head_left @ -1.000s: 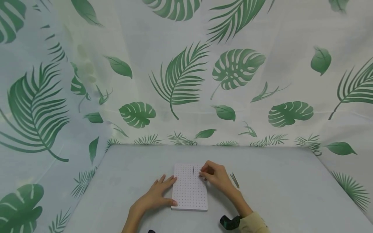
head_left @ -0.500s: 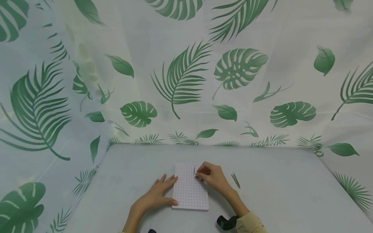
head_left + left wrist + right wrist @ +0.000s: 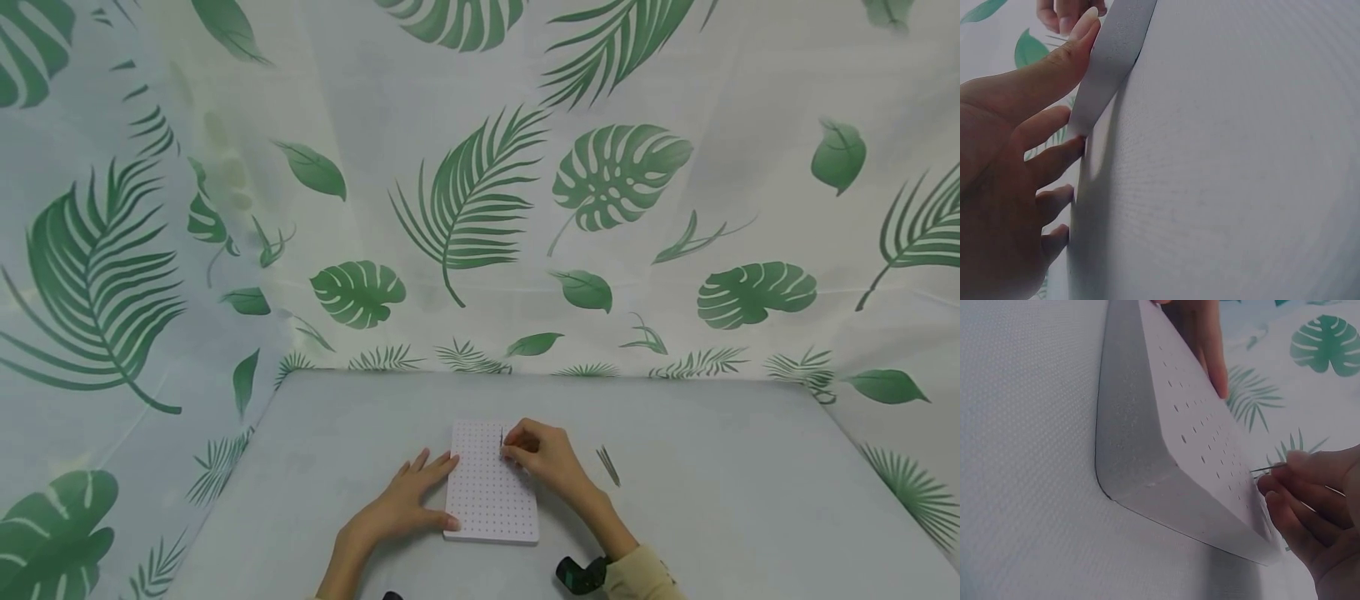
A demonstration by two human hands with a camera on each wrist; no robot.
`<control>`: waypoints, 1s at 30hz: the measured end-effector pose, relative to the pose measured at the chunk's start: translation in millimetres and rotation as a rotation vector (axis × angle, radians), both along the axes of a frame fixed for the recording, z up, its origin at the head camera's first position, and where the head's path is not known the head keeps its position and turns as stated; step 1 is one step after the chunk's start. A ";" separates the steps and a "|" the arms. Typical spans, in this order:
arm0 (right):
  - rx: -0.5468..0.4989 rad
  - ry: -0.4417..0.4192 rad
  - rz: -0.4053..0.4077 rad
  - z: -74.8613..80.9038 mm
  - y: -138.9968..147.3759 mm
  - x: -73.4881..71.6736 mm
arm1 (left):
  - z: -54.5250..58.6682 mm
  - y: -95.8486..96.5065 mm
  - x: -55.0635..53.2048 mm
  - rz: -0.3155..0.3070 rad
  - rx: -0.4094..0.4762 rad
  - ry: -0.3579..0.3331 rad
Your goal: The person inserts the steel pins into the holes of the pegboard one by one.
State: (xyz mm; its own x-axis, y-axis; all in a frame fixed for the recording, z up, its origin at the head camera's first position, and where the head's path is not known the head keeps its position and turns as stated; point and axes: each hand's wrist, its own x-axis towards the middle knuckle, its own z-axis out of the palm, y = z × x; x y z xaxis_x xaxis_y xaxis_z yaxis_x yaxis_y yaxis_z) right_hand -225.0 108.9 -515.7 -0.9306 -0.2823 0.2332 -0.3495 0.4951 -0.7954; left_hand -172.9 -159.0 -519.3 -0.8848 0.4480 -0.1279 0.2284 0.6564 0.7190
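Note:
A white board (image 3: 487, 500) with rows of small holes lies flat on the table. My left hand (image 3: 408, 500) rests at its left side, fingers spread and the thumb on the near left corner; the left wrist view shows that thumb (image 3: 1063, 65) against the board's edge (image 3: 1113, 65). Over the far right part of the board, my right hand (image 3: 546, 454) pinches a thin dark pin (image 3: 1267, 468) between thumb and fingertips, its end right at the holed surface. Another thin dark pin (image 3: 502, 435) stands in the board close to these fingertips, partly hidden by them.
To the right of the board, several thin pins (image 3: 608, 466) lie on the pale table (image 3: 712, 500). A leaf-printed curtain (image 3: 480, 333) rises behind the table's far edge. A black wrist device (image 3: 581, 575) is by my right sleeve (image 3: 641, 575).
My right hand has moved a little left, bringing the pinched pin up to the standing one. My left hand keeps its place on the board, and the head view has shifted slightly.

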 end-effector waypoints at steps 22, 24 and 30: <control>0.077 0.092 0.008 -6.4 -1.4 2.2 | 5.3 1.9 1.7 -0.009 0.004 0.004; 0.083 0.093 0.010 -6.4 -1.8 2.9 | 4.5 1.7 1.2 -0.012 0.001 0.007; 0.103 0.083 0.004 -8.8 -1.5 5.3 | 4.0 1.7 0.4 -0.013 -0.004 0.005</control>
State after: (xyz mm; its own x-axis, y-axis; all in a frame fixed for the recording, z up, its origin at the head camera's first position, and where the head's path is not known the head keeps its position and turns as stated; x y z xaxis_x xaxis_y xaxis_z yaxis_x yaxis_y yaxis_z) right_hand -219.7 107.5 -524.4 -0.9081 -0.3123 0.2790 -0.4142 0.5713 -0.7086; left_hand -172.4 -157.3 -515.3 -0.8795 0.4591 -0.1256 0.2406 0.6564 0.7150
